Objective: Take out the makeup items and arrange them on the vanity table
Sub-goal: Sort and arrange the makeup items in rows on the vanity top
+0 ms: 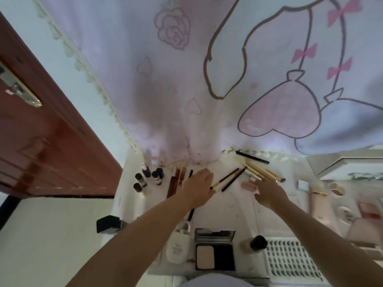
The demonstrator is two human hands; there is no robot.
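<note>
Makeup lies spread over the white vanity table (232,206). My left hand (196,186) reaches forward, fingers straight, over brown lip tubes (176,180) and beside two dark brushes (227,180). My right hand (269,193) stretches toward a heap of gold-handled brushes (259,168) and a small pink tube (249,186), fingers extended, holding nothing. A black pencil (251,156) lies at the table's back edge. Several small dark-capped bottles (148,178) stand at the left.
Near me sit an open powder compact (214,250), a white pouch (178,245), a black-capped bottle (256,243) and a lash tray (292,259). A black box (108,223) overhangs the left edge. A pink cloth (186,90) hangs behind; a red door (41,131) stands left. A cluttered shelf (348,204) is right.
</note>
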